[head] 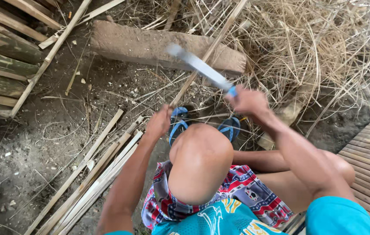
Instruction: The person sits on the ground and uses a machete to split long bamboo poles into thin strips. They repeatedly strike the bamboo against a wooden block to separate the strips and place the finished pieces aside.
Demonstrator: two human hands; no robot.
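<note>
Gripping a bamboo strip, left hand steadies it while right hand clenches a machete.

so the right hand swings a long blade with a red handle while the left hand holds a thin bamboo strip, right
Not quite: in the head view the long grey blade in the right hand has a blue handle, not red. The left hand does hold the thin pale bamboo strip.

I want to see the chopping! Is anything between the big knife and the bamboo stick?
Nothing visible is. The knife blade, held in the right hand, lies right across the bamboo strip, which the left hand holds lower down. The blade is blurred, so actual contact is unclear.
</note>
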